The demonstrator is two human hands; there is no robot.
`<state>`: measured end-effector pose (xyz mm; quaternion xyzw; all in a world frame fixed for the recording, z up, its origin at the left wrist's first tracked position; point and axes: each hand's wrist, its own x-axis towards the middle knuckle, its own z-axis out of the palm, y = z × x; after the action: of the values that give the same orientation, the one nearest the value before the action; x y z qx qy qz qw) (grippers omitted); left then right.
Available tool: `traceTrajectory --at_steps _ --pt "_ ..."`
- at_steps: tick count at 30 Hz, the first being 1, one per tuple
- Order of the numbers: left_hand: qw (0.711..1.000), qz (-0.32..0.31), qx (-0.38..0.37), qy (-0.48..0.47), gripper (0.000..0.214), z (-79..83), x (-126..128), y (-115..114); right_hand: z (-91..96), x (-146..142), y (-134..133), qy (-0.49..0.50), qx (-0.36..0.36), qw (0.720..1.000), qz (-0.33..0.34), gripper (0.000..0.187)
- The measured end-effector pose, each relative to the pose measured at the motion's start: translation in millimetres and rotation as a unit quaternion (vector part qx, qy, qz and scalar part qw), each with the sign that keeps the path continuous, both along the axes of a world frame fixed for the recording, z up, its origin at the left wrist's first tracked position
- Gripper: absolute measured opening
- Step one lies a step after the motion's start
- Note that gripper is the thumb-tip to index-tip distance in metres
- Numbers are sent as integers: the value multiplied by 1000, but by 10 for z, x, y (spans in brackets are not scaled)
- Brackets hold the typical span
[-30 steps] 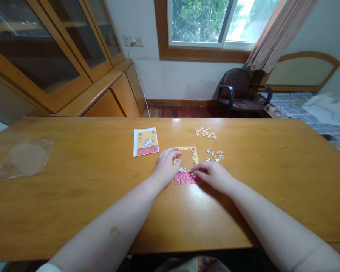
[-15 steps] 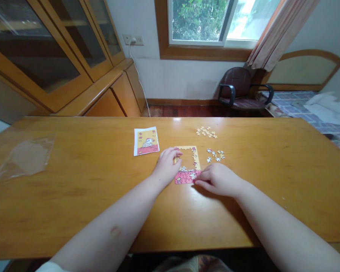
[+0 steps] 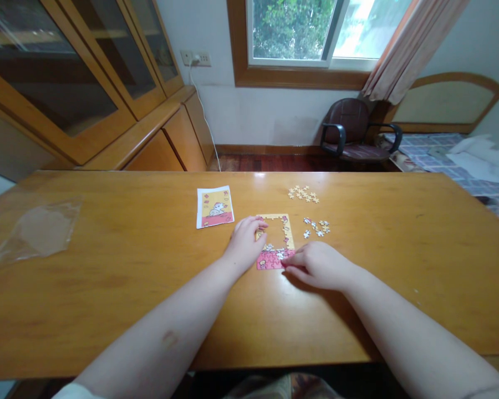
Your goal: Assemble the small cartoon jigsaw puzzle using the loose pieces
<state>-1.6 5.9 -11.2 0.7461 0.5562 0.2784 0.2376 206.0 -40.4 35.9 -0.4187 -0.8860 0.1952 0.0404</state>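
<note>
A partly assembled jigsaw puzzle (image 3: 270, 261) lies flat on the table, yellow around the upper border and pink along the bottom, with a gap in its middle. My left hand (image 3: 245, 238) rests at its left edge, fingers apart and touching the yellow border. At the lower right of the puzzle, the fingertips of my right hand (image 3: 318, 264) pinch together at a white-and-pink puzzle piece (image 3: 280, 255), partly hidden by the fingers. Beyond that hand are several loose white puzzle pieces (image 3: 320, 228), and farther back a cluster of yellow pieces (image 3: 303, 194).
On the wooden table (image 3: 149, 299), a picture card (image 3: 215, 208) showing a white animal lies left of the puzzle. A clear plastic bag (image 3: 41, 230) is at the far left. Past the table stand a glass-door cabinet (image 3: 149, 116) and an armchair (image 3: 349, 127).
My right fingertips and the white-and-pink puzzle piece have shifted slightly left over the pink part of the puzzle. My left hand has stayed in place.
</note>
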Motion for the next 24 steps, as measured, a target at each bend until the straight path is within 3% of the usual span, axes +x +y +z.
traceTrajectory --at_steps 3,13,24 --pt "1000 -3 7 0 22 -3 4 4 -21 -8 2 -25 6 999 34 30" --pt "1000 -5 -7 13 22 8 11 1 -56 -40 3 -34 19 999 23 30" --pt "992 -82 -24 97 32 66 36 -56 -78 -80 2 -39 32 999 8 32"
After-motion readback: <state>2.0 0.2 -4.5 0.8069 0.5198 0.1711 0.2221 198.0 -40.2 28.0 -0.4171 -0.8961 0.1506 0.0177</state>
